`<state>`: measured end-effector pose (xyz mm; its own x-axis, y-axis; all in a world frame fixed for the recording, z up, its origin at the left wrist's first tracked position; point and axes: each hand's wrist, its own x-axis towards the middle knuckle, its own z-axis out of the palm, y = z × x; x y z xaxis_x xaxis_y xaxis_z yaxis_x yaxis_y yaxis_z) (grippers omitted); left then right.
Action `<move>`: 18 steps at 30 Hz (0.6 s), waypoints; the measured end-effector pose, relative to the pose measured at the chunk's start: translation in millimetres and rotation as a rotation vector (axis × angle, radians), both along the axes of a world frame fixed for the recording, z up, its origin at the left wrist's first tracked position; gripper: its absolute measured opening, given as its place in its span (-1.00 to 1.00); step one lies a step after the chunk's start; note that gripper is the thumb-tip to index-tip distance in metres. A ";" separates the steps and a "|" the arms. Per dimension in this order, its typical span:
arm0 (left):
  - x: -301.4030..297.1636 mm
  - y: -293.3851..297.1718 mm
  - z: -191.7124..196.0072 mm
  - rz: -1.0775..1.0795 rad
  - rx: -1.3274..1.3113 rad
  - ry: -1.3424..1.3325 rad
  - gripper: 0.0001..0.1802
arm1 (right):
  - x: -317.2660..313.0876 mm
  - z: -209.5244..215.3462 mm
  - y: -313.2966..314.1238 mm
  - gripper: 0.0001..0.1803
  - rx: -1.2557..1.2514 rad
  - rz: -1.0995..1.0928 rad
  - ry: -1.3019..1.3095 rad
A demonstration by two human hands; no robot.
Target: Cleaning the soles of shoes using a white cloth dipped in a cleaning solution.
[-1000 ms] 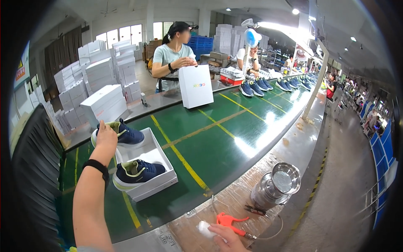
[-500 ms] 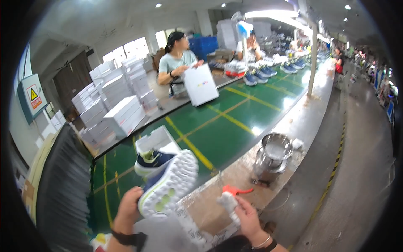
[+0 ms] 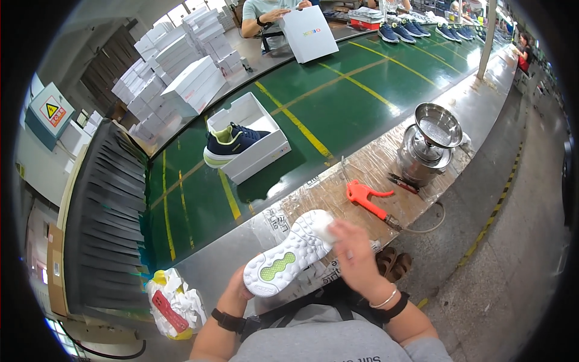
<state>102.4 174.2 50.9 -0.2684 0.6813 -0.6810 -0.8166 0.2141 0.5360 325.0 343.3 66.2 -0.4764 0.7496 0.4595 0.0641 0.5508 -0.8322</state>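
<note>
Head-worn fisheye, left one of side-by-side pair. Looks from wearer's head down and forward, over grey shirt (image 3: pixel 332 341) at bottom edge. Left hand (image 3: pixel 238 285) and right hand (image 3: pixel 356 256) close below lens; forearms (image 3: pixel 411 324) enter from lower edge. Green conveyor (image 3: pixel 347 127) lies mid-distance, running off toward upper right; co-worker (image 3: pixel 272 15) beyond, cropped at top. Straight edges bend toward dark round rim.

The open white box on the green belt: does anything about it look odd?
Yes: the navy shoe sits askew, its heel sticking out over the left wall of the white box instead of lying fully inside.
</note>
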 end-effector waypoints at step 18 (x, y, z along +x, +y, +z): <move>-8.8 -1.2 -15.9 0.007 -0.262 0.175 -0.62 | -64.7 -12.3 0.0 -0.56 0.482 0.237 -0.282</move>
